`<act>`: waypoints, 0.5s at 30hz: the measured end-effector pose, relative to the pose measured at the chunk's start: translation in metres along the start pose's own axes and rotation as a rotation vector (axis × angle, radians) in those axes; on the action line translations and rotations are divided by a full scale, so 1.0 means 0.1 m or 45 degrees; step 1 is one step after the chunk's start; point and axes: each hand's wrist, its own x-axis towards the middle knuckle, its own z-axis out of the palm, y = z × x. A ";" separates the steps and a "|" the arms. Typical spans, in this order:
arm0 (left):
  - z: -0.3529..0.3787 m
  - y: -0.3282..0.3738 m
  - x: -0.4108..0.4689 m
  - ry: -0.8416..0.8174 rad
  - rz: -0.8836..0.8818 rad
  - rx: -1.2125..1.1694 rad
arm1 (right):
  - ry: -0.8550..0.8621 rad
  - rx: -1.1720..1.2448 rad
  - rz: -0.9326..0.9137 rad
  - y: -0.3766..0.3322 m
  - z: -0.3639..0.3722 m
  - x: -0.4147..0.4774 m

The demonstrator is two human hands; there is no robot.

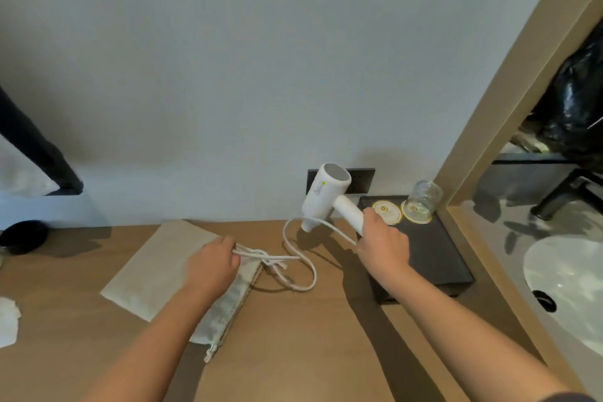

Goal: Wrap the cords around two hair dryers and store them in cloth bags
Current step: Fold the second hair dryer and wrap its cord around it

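My right hand (385, 243) grips the handle of a white hair dryer (321, 197) and holds it above the wooden counter, nozzle pointing down to the left. Its white cord (301, 271) loops over the counter to my left hand (213, 263), which pinches a bundle of cord loops. Under my left hand lie two beige cloth bags: a flat one (160, 264) on the left and a bulging one (225, 307) beside it, drawstring end toward me.
A black tray (434, 258) with two round coasters and an upturned glass (424, 197) stands right of the dryer. A wall socket plate (362, 181) is behind it. A white sink (567, 287) and black tap lie far right. A dark round object (23, 235) sits far left.
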 end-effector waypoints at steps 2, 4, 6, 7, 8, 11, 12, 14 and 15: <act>-0.09 -0.04 0.03 -0.057 -0.003 0.075 | 0.086 -0.061 -0.056 -0.01 -0.22 0.03; -0.15 -0.05 0.03 -0.099 0.019 0.134 | 0.165 -0.057 -0.084 -0.03 -0.41 0.04; -0.20 -0.02 0.03 -0.140 0.058 0.168 | 0.251 -0.019 -0.105 -0.05 -0.59 0.03; -0.20 0.00 0.04 -0.180 0.078 0.178 | 0.293 0.011 -0.120 -0.06 -0.66 0.04; -0.22 0.02 0.05 -0.223 0.103 0.182 | 0.339 0.045 -0.139 -0.08 -0.73 0.03; -0.29 0.07 0.09 -0.330 0.161 0.119 | 0.393 0.153 -0.181 -0.11 -0.89 0.00; -0.33 0.09 0.10 -0.320 0.168 0.061 | 0.394 0.176 -0.192 -0.12 -0.92 -0.02; -0.47 0.17 0.14 -0.215 0.156 -0.114 | 0.404 0.212 -0.211 -0.14 -0.98 -0.04; -0.56 0.22 0.16 -0.125 0.150 -0.220 | 0.414 0.230 -0.224 -0.14 -1.00 -0.06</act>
